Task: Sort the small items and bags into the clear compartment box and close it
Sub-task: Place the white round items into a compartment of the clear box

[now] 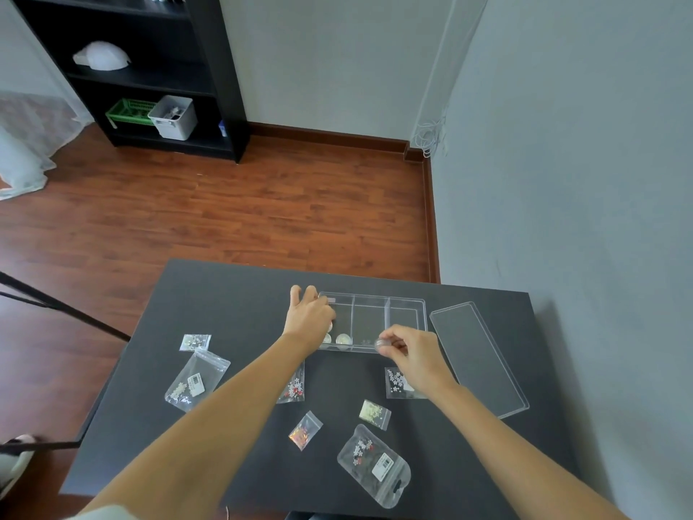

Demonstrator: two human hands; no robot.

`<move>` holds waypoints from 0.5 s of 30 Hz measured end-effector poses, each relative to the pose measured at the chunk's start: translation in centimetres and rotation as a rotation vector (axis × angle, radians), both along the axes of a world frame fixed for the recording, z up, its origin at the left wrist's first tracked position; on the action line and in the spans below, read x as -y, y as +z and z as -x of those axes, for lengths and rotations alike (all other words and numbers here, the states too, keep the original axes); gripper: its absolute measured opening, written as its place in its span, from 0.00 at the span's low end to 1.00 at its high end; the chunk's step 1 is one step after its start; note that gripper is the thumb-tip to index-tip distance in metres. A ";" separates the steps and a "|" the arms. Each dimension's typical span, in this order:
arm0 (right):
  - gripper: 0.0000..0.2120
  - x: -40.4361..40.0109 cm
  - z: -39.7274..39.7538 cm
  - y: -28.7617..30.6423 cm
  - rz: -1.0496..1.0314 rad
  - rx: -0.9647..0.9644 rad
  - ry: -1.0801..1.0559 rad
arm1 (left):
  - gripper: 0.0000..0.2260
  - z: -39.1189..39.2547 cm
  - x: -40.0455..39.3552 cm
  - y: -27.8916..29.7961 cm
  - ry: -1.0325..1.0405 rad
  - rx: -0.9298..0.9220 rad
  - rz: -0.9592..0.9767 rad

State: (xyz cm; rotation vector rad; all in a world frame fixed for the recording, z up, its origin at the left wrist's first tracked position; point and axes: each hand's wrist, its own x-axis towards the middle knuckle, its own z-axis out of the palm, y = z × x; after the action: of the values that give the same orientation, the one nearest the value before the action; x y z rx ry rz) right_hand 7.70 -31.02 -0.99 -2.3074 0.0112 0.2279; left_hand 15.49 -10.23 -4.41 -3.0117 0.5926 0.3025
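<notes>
Our right hand (416, 352) pinched a small round pot (381, 344) at the compartment box's (407, 302) near edge, centre frame; our left hand (309, 315) rested loosely spread over its left end. The box ran left-right. The lid (478, 356) lay right, the bags (375, 459) below.

The clear three-compartment plastic box (371, 321) stands open-topped; its middle and right compartments are clear from above, while the left hand (308, 316) covers the left one. The clear flat lid (478, 360) lies right of it, and small clear zip bags (197, 379) dot the dark table (232, 294) nearer the person
</notes>
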 end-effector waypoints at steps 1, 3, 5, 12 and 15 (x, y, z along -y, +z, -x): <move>0.05 -0.1 -0.1 0.1 0.002 0.003 0.002 | 0.12 0.1 0.0 0.1 0.001 0.001 0.011; 0.05 -0.3 -0.3 0.4 0.008 0.019 0.002 | 0.13 0.3 -0.3 0.3 0.023 0.030 0.057; 0.05 -0.6 -0.9 0.8 0.030 0.048 0.010 | 0.15 1.0 -0.8 0.4 0.112 0.097 0.158; 0.07 -3.5 -4.6 1.6 0.112 0.063 0.112 | 0.09 3.5 -2.3 1.0 0.454 0.013 0.372; 0.08 -5.3 -5.9 1.2 0.194 0.035 0.193 | 0.13 3.8 -2.0 1.4 0.528 -0.041 0.388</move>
State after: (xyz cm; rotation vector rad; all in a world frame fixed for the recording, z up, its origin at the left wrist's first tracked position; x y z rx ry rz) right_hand 13.63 -25.74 0.17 -2.5067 -0.2162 0.2955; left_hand 11.71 -8.20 -3.04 -3.5028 -0.1860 0.2983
